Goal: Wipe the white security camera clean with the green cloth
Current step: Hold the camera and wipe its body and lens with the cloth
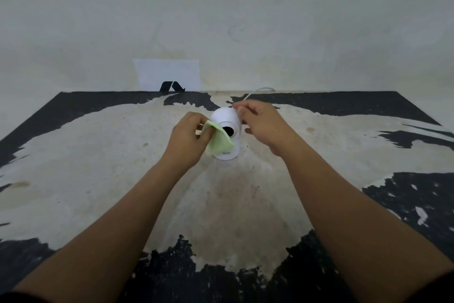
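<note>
Centrally in the head view, toward the far edge of a worn table (98, 180) whose black coating has peeled away to a pale, stained surface, stands the white security camera (227, 130), upright on its round base, its dark lens facing the viewer and tipped slightly down. Small grey lettering sits on the front of the base, too small and blurred to read. The left hand (189, 139) is just beside the camera's left side, its fingers pinched around the green cloth (218, 141); the cloth hangs down from that grip and lies against the left front of the camera body, covering part of the lens ring's left edge and reaching almost to the base. The right hand (260, 123) is at the camera's right side, fingers loosely curled, with the fingertips touching the upper rear of the rounded head; whether they grip the head or only rest on it cannot be told. A white cable (258, 90) rises from behind the camera and arcs over the table's far edge. Against the pale wall (294, 20) behind that far edge, left of the camera, leans a white sheet of paper (167, 71) bearing a black angular logo (172, 86) at its bottom, with no readable words.
</note>
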A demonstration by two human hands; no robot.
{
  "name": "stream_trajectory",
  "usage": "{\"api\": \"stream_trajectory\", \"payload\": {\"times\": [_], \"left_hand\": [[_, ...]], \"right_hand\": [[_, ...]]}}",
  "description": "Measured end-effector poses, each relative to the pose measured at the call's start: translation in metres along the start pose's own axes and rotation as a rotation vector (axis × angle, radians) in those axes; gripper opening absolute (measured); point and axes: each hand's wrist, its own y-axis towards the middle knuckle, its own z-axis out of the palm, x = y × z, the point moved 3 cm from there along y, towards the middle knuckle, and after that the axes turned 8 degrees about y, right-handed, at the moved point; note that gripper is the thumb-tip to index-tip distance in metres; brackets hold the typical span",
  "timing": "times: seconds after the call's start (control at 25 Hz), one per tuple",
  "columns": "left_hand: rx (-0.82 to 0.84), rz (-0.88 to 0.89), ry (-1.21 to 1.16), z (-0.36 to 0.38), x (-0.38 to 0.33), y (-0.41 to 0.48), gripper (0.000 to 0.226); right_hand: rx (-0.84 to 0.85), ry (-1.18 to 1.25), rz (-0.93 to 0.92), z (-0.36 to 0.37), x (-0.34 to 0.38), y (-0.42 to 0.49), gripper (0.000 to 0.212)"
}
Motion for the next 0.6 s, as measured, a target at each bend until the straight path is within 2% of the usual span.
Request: {"api": "stream_trajectory", "payload": {"times": [0.12,0.28,0.44,0.6], "left_hand": [[0.009,-0.108,-0.099,0.004,0.0,0.004,0.011],[-0.002,-0.108,-0.134,0.009,-0.003,0.01,0.02],[-0.006,-0.148,-0.112,0.022,-0.01,0.015,0.045],[0.027,-0.143,-0.053,0.029,-0.012,0.015,0.067]], "right_hand": [[-0.019,0.084,0.021,0.006,-0.011,0.004,0.018],[-0.039,0.103,0.003,0.006,-0.014,0.008,0.015],[-0.038,0.07,-0.025,0.003,-0.013,0.007,0.016],[0.008,0.162,0.043,0.001,-0.012,0.009,0.014]]}}
